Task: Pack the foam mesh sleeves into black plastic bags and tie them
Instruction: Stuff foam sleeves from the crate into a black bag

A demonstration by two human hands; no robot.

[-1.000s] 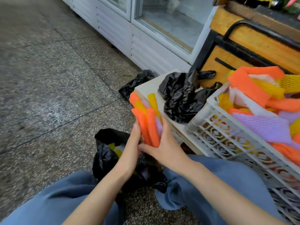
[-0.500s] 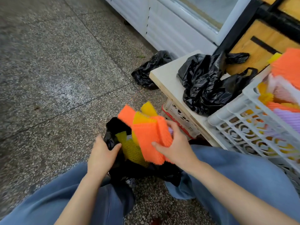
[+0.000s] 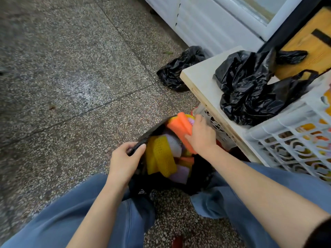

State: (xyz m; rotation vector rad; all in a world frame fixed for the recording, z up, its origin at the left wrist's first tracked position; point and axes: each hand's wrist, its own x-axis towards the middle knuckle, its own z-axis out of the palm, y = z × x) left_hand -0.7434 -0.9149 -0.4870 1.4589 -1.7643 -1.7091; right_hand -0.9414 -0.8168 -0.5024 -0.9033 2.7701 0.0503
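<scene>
soft, even daylight with faint shadows, a pale sheen on the terrazzo floor (image 3: 75,74), slight motion blur throughout, and wide-angle bending toward the edges.

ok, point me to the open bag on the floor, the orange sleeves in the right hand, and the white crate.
open black bag (image 3: 150,134): head view, stretched left rim.
orange sleeves (image 3: 179,124): head view, upper end of the bundle.
white crate (image 3: 286,119): head view, top rim.

We see loose, faded blue jeans (image 3: 71,212) covering both legs across the bottom of the frame, 2 bare forearms (image 3: 100,203), and a dark sleeve edge (image 3: 321,233) at the lower right corner.
</scene>
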